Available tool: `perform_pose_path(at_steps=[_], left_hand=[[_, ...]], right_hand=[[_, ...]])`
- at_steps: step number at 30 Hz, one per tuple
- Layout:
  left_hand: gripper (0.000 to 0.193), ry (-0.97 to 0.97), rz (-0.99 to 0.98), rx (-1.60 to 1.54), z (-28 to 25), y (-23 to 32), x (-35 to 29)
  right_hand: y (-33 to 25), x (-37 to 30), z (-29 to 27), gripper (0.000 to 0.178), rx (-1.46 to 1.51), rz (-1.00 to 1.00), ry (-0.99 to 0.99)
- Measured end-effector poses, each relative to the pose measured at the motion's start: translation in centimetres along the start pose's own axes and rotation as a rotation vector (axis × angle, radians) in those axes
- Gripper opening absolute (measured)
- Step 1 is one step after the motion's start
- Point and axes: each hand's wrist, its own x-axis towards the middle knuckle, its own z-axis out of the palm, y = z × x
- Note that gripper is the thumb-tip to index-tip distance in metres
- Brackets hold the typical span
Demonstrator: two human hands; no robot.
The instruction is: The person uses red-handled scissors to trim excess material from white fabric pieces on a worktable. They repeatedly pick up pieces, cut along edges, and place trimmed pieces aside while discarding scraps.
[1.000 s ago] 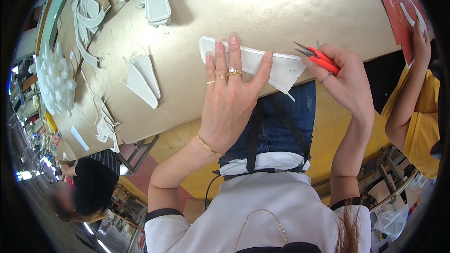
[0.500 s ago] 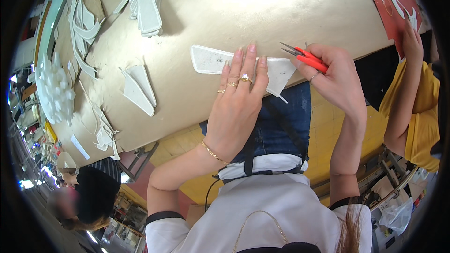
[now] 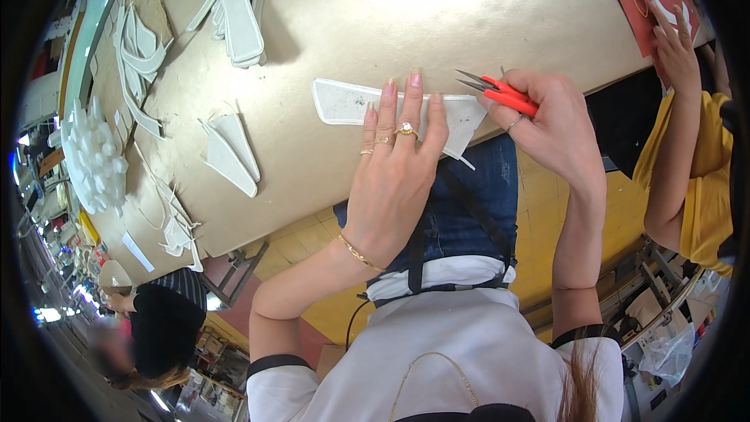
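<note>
my left hand (image 3: 398, 180): laid flat, fingers a little spread, on the middle of the white piece
my right hand (image 3: 555, 125): closed round the red-handled snips (image 3: 509, 100), blades parted, pointing toward my left fingers
white piece (image 3: 341, 103): on the surface (image 3: 328, 35), under my left fingers, its right end by my right fingertips; cannot tell if they touch
stack of white pieces (image 3: 237, 19): beyond my left hand, to its left
co-worker's hand (image 3: 676, 55): right of my right hand, well apart

The table (image 3: 301, 160) is given a smooth, glossy surface, the snips (image 3: 508, 98) are seen to be plastic-handled and metal-bladed, and the white piece (image 3: 337, 103) is finished matt, like cloth.
</note>
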Motion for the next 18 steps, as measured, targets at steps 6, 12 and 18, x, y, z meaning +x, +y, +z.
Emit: perform_pose_path(at_steps=[6, 12, 18], left_hand=[[0.050, 0.029, -0.006, 0.115, 0.3, 0.7, 0.2], [0.051, 0.046, -0.024, 0.182, 0.5, 1.5, 0.6], [0.053, 0.064, -0.018, 0.192, 0.6, 1.8, 0.6]], right_hand=[[-0.2, 0.0, 0.0, 0.032, 0.009, 0.008, 0.005], [-0.3, 0.0, 0.0, 0.031, 0.001, 0.001, 0.005], [-0.3, -0.1, -0.1, 0.029, 0.000, -0.018, 0.004]])
